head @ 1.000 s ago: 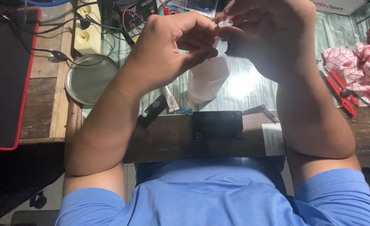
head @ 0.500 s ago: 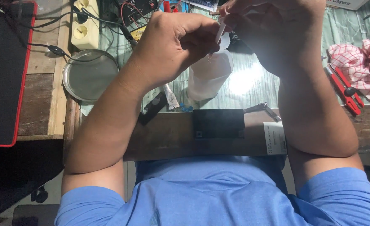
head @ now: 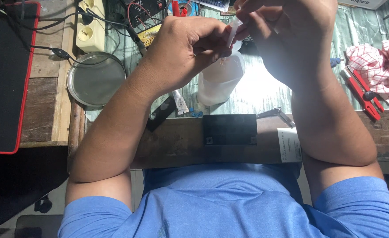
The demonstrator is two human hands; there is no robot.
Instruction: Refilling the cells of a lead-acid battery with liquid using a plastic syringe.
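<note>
Both hands, left hand [head: 190, 48] and right hand [head: 291, 39], pinch a small white tube [head: 233, 31] above a translucent jug [head: 221, 79].

A wooden workbench [head: 44, 114] is seen across the frame, its middle and right part covered by a greenish sheet [head: 265, 94]. At the upper left a black mat with a red border [head: 5, 83] is laid, and beside it a cream power strip [head: 91, 26] with black cables. Just below that a round metal dish [head: 95, 79] is set. Near the centre a translucent plastic container [head: 218, 81] is stood on the sheet, with a small tube [head: 180, 102] to its left. A black rectangular block [head: 229, 129] is placed at the near edge. At the right a red-handled tool [head: 362, 92] and a red-checked cloth [head: 381, 66] are found.
</note>
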